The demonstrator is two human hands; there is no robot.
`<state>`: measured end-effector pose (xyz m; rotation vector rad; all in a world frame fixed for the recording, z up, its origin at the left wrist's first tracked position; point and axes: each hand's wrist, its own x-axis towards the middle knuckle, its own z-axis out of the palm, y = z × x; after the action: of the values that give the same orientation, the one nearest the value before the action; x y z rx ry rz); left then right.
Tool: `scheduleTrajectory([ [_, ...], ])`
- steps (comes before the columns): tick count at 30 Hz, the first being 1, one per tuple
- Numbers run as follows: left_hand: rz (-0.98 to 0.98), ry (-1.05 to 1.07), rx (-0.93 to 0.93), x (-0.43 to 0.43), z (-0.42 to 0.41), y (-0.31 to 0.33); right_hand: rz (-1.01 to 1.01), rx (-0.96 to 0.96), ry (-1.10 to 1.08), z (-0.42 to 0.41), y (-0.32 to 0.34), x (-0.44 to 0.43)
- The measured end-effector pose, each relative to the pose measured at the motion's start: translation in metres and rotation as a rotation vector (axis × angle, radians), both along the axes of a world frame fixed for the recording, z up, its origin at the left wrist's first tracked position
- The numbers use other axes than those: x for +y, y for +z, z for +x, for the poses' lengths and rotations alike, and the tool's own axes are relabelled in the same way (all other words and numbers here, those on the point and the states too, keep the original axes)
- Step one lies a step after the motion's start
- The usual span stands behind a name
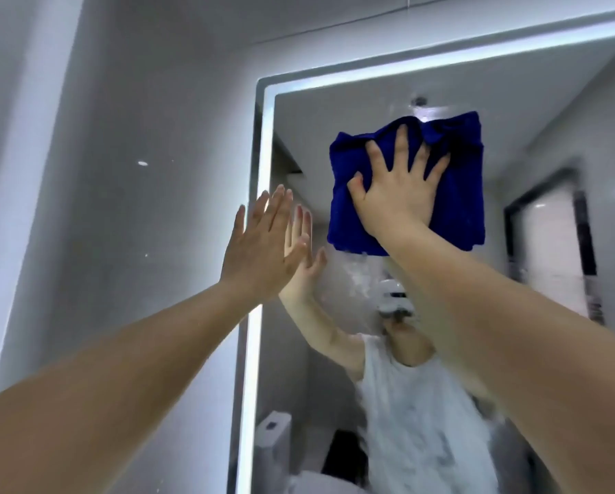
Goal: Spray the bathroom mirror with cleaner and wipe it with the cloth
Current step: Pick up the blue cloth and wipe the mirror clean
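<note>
Nearest the camera, two bare arms reach up: the left arm (103, 369) comes in from 8 o'clock and the right arm (513, 333) from 4 o'clock. The left hand (263, 244) sits at about 9 o'clock of the frame's centre. It is empty, with fingers straight and close together and the palm turned toward the left edge of the mirror (334, 112). Its reflection meets it along the palm's rim, so it seems to lie against the glass, though contact cannot be told for sure. The right hand (395, 194) is higher, at about 1 o'clock. Its fingers are spread wide and nearly straight, and the palm presses flat on the cloth (463, 194) rather than clutching it. The cloth is deep blue and roughly square, bunched into folds at its top near the fingertips. It lies against the mirror in its upper left part. At 6 o'clock of the cloth, just under its lower hem, a pale wet smear (359, 276) streaks the glass. A lit white strip (265, 144) runs along the mirror's top and left side. Beyond it, at 9 o'clock, stands a glossy grey wall (138, 119). Deepest in the glass, the reflection shows a person in a white sleeveless top (416, 422) at 5 o'clock, a toilet (274, 433) at 6 o'clock and a dark door frame (548, 244) at 3 o'clock.
</note>
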<state>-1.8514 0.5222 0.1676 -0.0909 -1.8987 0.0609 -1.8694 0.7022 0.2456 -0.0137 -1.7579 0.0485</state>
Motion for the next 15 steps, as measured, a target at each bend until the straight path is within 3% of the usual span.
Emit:
scheduleTrajectory([
  [7,-0.015,-0.081,0.024,-0.091,-0.041,0.017,0.104,0.048,-0.008,-0.018,0.027,-0.082],
  [11,-0.029,-0.119,-0.001,-0.113,-0.049,0.011,0.158,0.013,-0.026,-0.017,0.032,-0.086],
  [15,-0.020,-0.201,0.041,-0.112,-0.047,0.008,0.342,-0.038,-0.037,-0.012,0.018,-0.087],
])
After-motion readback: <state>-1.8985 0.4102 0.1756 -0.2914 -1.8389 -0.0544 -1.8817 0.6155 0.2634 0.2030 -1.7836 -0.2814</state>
